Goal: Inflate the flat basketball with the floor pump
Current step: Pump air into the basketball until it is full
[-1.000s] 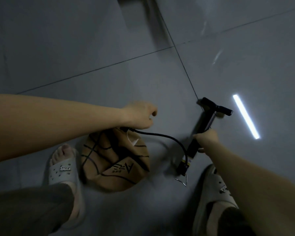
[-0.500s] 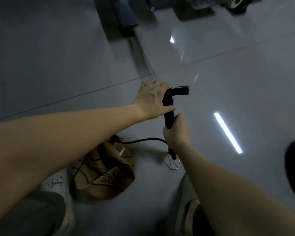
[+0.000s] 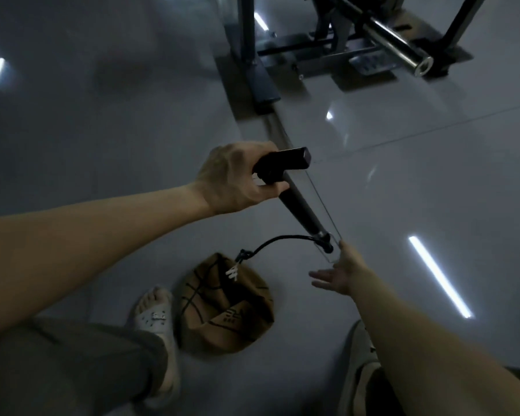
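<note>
Setup step: my left hand (image 3: 237,178) grips the handle (image 3: 285,162) of the tilted floor pump (image 3: 303,211), my right hand (image 3: 341,273) is spread open at its wire foot rest (image 3: 332,254), and the flat basketball (image 3: 231,310), reached by the hose (image 3: 279,239), lies beside my left sandal (image 3: 155,318), so next, I judge, I stand the pump upright and pin that rest down.

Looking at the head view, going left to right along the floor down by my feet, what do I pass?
A white slotted sandal → flat brown basketball → right hand → bright strip of reflected light.
</note>
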Demonstrator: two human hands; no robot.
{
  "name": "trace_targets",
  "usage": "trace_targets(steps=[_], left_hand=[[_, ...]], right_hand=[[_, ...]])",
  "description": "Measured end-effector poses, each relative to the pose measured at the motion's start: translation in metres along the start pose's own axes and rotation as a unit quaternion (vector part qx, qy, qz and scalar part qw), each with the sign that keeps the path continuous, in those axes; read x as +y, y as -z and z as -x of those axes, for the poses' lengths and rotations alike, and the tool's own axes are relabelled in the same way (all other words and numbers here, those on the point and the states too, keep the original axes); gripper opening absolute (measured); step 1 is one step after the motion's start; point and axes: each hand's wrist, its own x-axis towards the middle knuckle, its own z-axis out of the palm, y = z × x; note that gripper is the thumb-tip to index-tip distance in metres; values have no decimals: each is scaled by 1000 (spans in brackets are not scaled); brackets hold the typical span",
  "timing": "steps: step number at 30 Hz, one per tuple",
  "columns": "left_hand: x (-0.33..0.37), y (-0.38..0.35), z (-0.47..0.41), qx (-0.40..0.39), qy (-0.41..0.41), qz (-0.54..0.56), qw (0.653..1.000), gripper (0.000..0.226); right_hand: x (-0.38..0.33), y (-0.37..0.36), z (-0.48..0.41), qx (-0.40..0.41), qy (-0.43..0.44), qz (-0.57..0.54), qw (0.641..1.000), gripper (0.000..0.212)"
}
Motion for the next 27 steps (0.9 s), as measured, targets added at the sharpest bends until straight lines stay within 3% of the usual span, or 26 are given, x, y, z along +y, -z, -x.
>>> trace_targets(steps=[3,6,10,13,15,17,19,22,24,27], left_hand=[[5,16,18,-4,-32,14,999,25],[9,18,33,-41,-60,25,997,25],[22,-5,50,-116,-99,43,987,30],[39,-40,62,-174,-131,34,975,33],[51,-66,70,-204,-154,19,967,32],[62,-89,77,-235,-183,-3,955,31],[72,-104,82,-277,-198,-27,940,33],[79,-113,87,-345,-204,-49,915,33],[80,-112,91,-367,-223,-66,901,32],[78,-107,103,-383,-240,-99,887,28]], right_hand=[[-4,-8,-7,-21,20,-85,996,81],[-15,-7,-4,0,40,-71,997,71],[-27,1,14,21,52,100,993,65],[-44,-4,48,53,106,260,958,66],[-57,-14,81,69,176,390,901,60],[-68,-25,117,65,216,556,800,49],[-72,-31,145,51,187,694,693,45],[-56,-25,182,8,112,809,576,44],[-31,-20,198,-34,77,843,531,46],[16,-17,208,-68,52,856,510,52]])
